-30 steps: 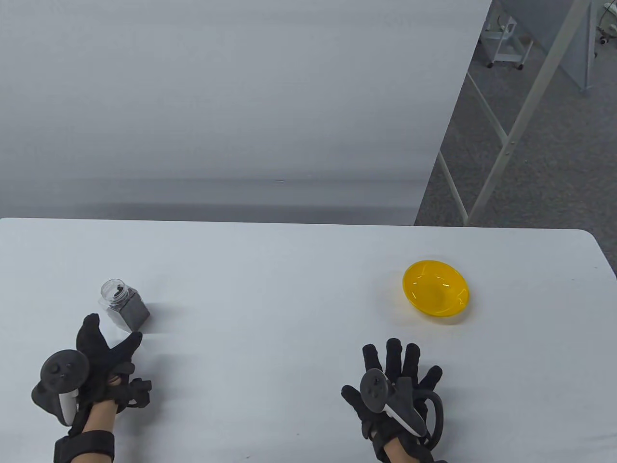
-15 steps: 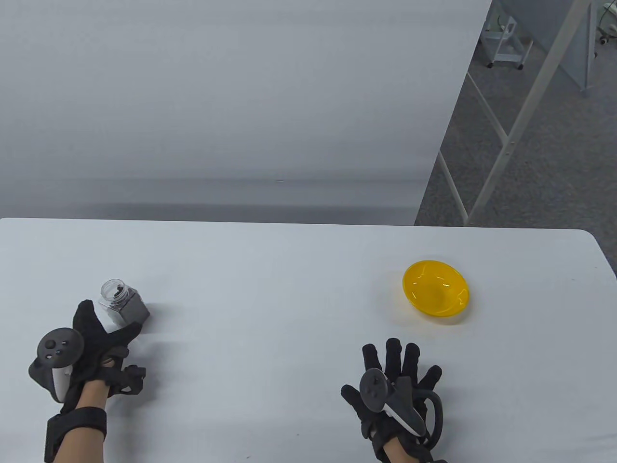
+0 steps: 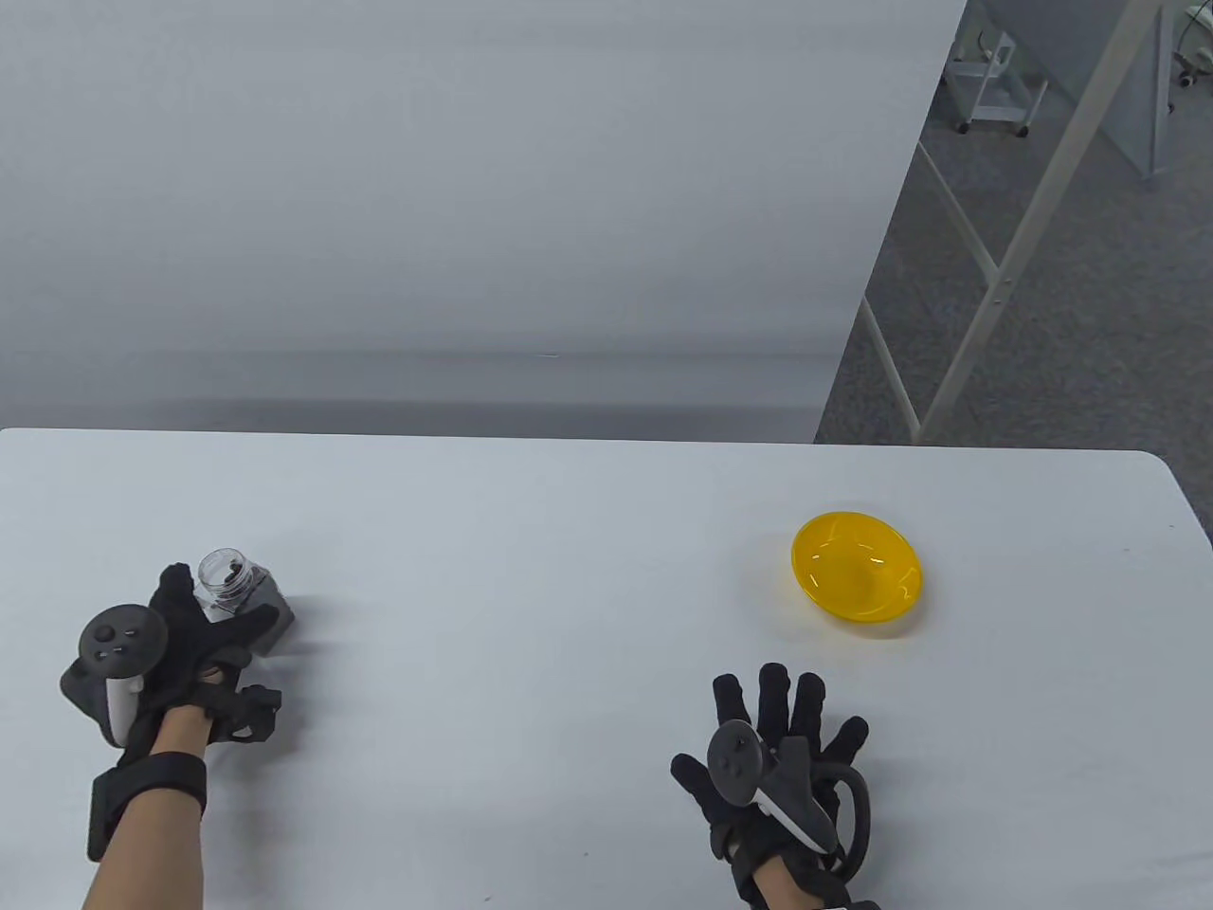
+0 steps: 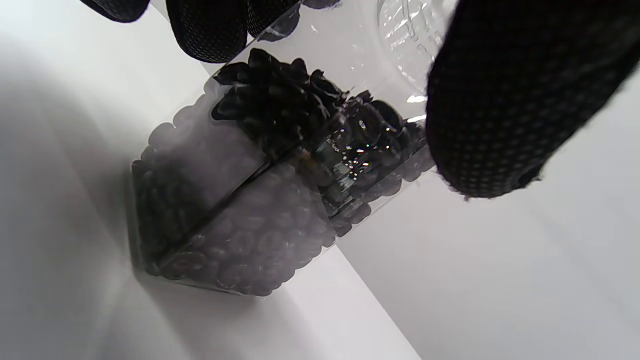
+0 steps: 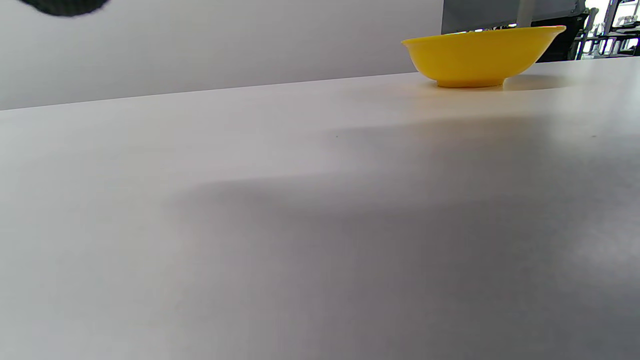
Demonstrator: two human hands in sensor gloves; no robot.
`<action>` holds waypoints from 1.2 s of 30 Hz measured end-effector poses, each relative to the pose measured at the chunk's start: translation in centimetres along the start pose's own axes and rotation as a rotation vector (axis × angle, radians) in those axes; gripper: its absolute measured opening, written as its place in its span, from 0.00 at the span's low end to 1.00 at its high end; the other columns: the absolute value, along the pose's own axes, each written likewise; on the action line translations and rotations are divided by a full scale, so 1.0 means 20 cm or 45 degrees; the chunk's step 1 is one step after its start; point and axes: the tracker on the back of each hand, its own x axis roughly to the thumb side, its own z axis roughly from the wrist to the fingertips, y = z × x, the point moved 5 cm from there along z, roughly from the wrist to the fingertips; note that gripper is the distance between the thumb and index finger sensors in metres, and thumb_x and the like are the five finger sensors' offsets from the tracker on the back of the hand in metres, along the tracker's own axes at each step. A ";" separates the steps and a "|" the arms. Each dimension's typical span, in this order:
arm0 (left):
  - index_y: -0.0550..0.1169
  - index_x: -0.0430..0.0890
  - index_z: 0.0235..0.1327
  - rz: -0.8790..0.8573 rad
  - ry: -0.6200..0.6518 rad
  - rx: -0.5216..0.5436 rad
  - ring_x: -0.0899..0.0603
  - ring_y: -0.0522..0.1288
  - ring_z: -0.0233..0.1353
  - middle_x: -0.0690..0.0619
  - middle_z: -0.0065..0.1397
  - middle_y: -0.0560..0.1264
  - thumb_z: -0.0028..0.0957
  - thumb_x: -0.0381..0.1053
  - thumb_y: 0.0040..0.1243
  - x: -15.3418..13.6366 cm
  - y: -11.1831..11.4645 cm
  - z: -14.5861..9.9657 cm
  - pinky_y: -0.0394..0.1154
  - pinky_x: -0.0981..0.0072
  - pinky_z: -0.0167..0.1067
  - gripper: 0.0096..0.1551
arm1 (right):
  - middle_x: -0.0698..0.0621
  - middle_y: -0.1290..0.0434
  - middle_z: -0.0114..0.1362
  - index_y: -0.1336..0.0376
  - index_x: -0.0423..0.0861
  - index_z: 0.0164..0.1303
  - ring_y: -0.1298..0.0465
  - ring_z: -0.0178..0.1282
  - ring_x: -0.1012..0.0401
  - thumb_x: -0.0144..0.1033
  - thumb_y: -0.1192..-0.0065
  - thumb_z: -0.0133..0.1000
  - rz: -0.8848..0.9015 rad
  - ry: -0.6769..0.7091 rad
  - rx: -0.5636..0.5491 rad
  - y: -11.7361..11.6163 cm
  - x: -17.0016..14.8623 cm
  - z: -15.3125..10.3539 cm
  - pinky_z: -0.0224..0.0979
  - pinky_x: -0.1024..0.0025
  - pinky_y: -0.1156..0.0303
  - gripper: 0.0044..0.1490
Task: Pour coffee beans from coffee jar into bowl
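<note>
Clear, smooth-walled coffee jar [image 3: 239,604], lidless and bean-heavy: best gripped low around the square body, kept upright. Left hand [image 3: 194,654] spread around it, contact unclear; right hand [image 3: 777,749] flat, splayed on desk [image 3: 531,588].

A white tabletop [image 3: 569,531] with a rounded far-right corner fills the lower half of the table view. Behind it stands a plain pale grey wall panel [image 3: 455,190], darker in a band near its base. To the right lies grey speckled carpet [image 3: 1071,313], crossed by a slanted white metal frame [image 3: 1023,237]. Further back at the top right are a small white cart on wheels [image 3: 995,81] and another grey panel [image 3: 1132,85]. The light is soft and even.
</note>
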 end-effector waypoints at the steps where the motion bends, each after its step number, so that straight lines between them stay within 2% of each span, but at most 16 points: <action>1: 0.51 0.38 0.74 -0.015 -0.011 0.006 0.26 0.62 0.74 0.38 0.78 0.53 0.28 0.63 0.80 0.00 0.01 0.00 0.58 0.25 0.65 0.71 | 0.39 0.81 0.79 0.77 0.61 0.72 0.76 0.78 0.33 0.80 0.58 0.45 0.002 -0.002 -0.001 0.00 0.00 0.00 0.59 0.17 0.78 0.59; 5: 0.52 0.39 0.74 -0.046 -0.033 0.001 0.26 0.62 0.74 0.39 0.77 0.54 0.29 0.61 0.80 -0.01 0.03 0.02 0.58 0.24 0.65 0.69 | 0.39 0.81 0.79 0.77 0.60 0.72 0.76 0.78 0.34 0.80 0.58 0.46 0.002 -0.003 0.003 0.00 0.00 0.00 0.59 0.17 0.78 0.59; 11: 0.57 0.41 0.70 -0.034 -0.054 0.023 0.27 0.66 0.73 0.40 0.76 0.59 0.32 0.60 0.78 -0.02 0.05 0.02 0.63 0.27 0.64 0.60 | 0.39 0.81 0.79 0.77 0.60 0.72 0.76 0.78 0.33 0.80 0.58 0.46 -0.006 0.001 0.007 0.00 0.00 0.00 0.59 0.17 0.78 0.60; 17: 0.59 0.38 0.68 -0.110 -0.097 0.038 0.25 0.71 0.70 0.38 0.71 0.63 0.31 0.56 0.80 -0.02 0.05 0.02 0.71 0.32 0.61 0.60 | 0.39 0.81 0.79 0.77 0.60 0.72 0.76 0.78 0.33 0.80 0.58 0.46 0.001 0.001 0.007 0.00 0.00 0.00 0.59 0.17 0.78 0.60; 27: 0.59 0.36 0.67 -0.109 -0.061 0.090 0.24 0.71 0.69 0.36 0.70 0.64 0.30 0.55 0.81 0.02 0.02 0.00 0.71 0.31 0.59 0.59 | 0.39 0.81 0.79 0.77 0.60 0.72 0.76 0.78 0.34 0.79 0.58 0.45 0.039 -0.014 -0.002 0.01 -0.02 0.01 0.59 0.17 0.79 0.60; 36: 0.60 0.36 0.67 -0.103 0.025 0.109 0.24 0.71 0.68 0.36 0.69 0.64 0.29 0.55 0.81 0.14 -0.04 -0.04 0.72 0.31 0.58 0.59 | 0.39 0.81 0.79 0.77 0.60 0.72 0.76 0.78 0.34 0.79 0.58 0.45 0.045 -0.001 -0.016 0.01 -0.02 0.01 0.59 0.17 0.79 0.60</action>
